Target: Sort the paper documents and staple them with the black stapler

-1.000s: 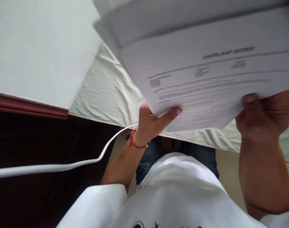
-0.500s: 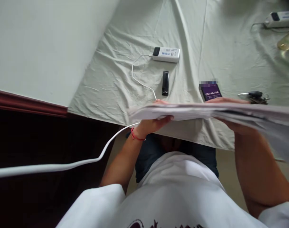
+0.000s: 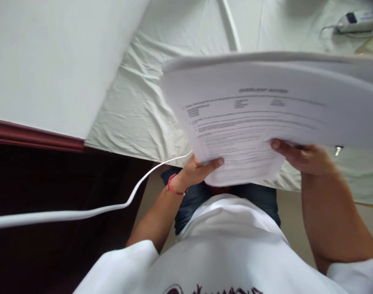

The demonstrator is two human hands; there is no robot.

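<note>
A stack of printed papers (image 3: pixel 235 118) is held up in front of me, its top page tilted toward my face. My left hand (image 3: pixel 201 168) grips the lower left edge, thumb on the print and the other fingers mostly behind the sheets. On the right side my right hand (image 3: pixel 305 156) holds the stack too, its thumb across the page and its fingers hidden underneath. A heading and lines of small text show on the top sheet, too blurred to read fully. The stack's right part runs out toward the frame edge.
A pale cloth (image 3: pixel 134 106) covers the table. A white cable (image 3: pixel 112 207) runs from the left to behind the papers. At the far right lies a white power bank (image 3: pixel 359 22) with its cord. A small metal key tip (image 3: pixel 338 150) peeks out below the papers.
The stack was nearly edge-on and now tilts up, showing its printed face. It now covers the near power bank, the black stapler and the phone. Both hands keep their hold.
</note>
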